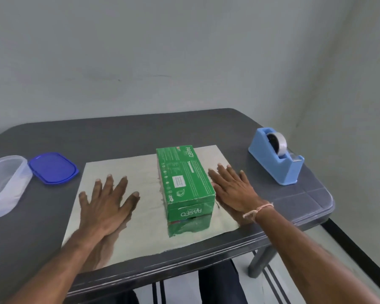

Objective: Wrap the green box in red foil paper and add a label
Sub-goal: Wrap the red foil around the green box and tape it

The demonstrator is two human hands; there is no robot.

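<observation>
A green tissue box (185,183) lies on a sheet of foil paper (140,218) spread on the dark table, its shiny silver side up. The box sits right of the sheet's middle, long side running away from me. My left hand (106,200) rests flat on the foil to the left of the box, fingers spread. My right hand (234,189) lies flat on the foil right beside the box's right side, fingers straight. Neither hand holds anything. No label is in sight.
A blue tape dispenser (276,157) with a roll of clear tape stands at the right of the table (294,200). At the left are a clear plastic container (3,187) and its blue lid (53,167). A wall stands behind the table.
</observation>
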